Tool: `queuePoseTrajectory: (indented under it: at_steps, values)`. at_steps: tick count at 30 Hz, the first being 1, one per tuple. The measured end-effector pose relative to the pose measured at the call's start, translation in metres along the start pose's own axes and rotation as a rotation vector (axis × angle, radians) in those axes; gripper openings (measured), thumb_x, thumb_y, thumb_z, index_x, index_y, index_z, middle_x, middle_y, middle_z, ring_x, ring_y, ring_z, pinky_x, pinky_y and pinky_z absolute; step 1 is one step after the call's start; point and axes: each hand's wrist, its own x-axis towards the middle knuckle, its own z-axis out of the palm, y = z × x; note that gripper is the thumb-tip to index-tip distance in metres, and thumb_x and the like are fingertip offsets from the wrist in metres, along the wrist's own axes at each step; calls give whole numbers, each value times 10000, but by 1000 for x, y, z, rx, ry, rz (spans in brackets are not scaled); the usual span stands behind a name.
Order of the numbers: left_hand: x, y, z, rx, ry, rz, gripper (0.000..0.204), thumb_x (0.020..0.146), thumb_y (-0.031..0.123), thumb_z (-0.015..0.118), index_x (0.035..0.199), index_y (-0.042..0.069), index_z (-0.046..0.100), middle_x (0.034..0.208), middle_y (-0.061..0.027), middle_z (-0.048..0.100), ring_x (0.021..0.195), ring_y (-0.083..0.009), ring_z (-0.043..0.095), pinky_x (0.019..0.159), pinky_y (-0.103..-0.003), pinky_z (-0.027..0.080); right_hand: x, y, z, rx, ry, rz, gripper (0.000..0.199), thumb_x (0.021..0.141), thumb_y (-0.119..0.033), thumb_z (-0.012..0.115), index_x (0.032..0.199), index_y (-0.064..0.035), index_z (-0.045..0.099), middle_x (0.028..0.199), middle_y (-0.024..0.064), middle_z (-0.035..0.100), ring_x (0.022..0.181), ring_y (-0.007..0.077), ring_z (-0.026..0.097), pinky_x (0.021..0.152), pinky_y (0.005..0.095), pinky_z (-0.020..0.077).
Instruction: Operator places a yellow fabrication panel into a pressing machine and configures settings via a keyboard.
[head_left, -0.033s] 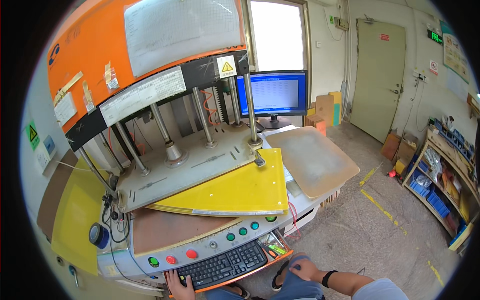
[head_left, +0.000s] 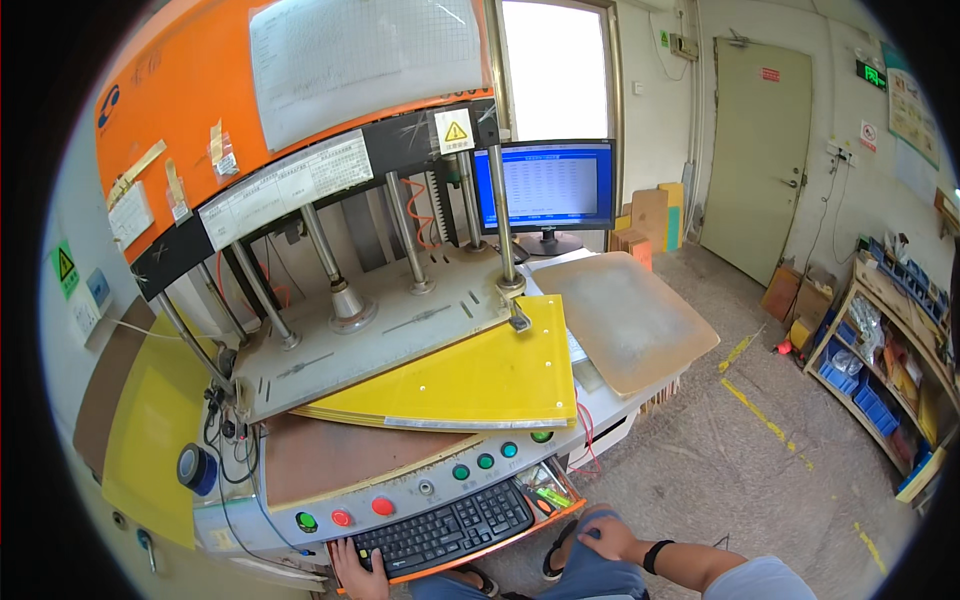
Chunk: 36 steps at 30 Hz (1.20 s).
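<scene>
Head view: at bottom centre-left, the left hand (head_left: 357,570) rests flat on the black keyboard (head_left: 445,529), fingers spread, gripping nothing. At bottom right, the right hand (head_left: 607,541) lies loosely open on the knee. A yellow board (head_left: 470,385) sits in the press (head_left: 370,330), apparently loaded and unpressed.

signs, labels and one lit screen around the press

a blue-lit monitor (head_left: 545,187) stands behind the press's right posts. a yellow triangle warning label (head_left: 455,130) sits on the black band at the right edge of the orange housing (head_left: 180,80), a large white sheet (head_left: 365,55) above it. a green-and-yellow warning sign (head_left: 65,268) hangs on the left wall; cardboard boxes (head_left: 650,215) stand beside the grey door (head_left: 750,150).
</scene>
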Motion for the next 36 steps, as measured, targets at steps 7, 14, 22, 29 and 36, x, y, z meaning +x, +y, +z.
queuePoseTrajectory:
  at_steps: [7, 14, 22, 29, 36]
  values:
    - [1, -2, 1, 5, 0, 4, 689, 961, 393, 681, 1463, -53, 527, 1533, -290, 501, 1464, -482, 391, 1257, -509, 286, 4, 4, 2, -32, 0, 2, 338, 943, -443, 678, 1060, -144, 783, 1128, 132, 739, 1143, 369, 637, 1036, 455, 490]
    - [2, 1, 1, 3, 4, -5, 677, 958, 387, 685, 1453, -52, 538, 1534, -285, 502, 1463, -477, 393, 1262, -509, 278, 5, 5, 0, -62, 18, -29, 339, 939, -436, 680, 1058, -135, 783, 1133, 125, 746, 1147, 370, 637, 1044, 458, 486]
    - [2, -9, 7, 13, 13, 7, 646, 955, 367, 685, 1428, -55, 561, 1517, -295, 516, 1456, -476, 404, 1258, -511, 285, 7, 8, 2, -107, -36, -36, 361, 951, -453, 666, 1068, -131, 779, 1141, 125, 748, 1136, 375, 639, 1030, 464, 491]
    - [1, -12, 8, 7, 28, 22, 683, 949, 381, 681, 1446, -65, 536, 1528, -288, 505, 1456, -475, 399, 1261, -512, 275, 5, 5, -3, -98, -66, -58, 386, 963, -488, 649, 1062, -139, 782, 1129, 119, 749, 1123, 370, 647, 1017, 471, 498]
    - [-2, -6, 6, -4, 13, -12, 694, 967, 408, 664, 1444, -79, 534, 1546, -260, 496, 1482, -457, 371, 1271, -495, 260, 0, -8, -3, 93, 76, -128, 204, 878, -244, 729, 912, -44, 753, 1015, 187, 726, 1017, 394, 656, 892, 469, 531]
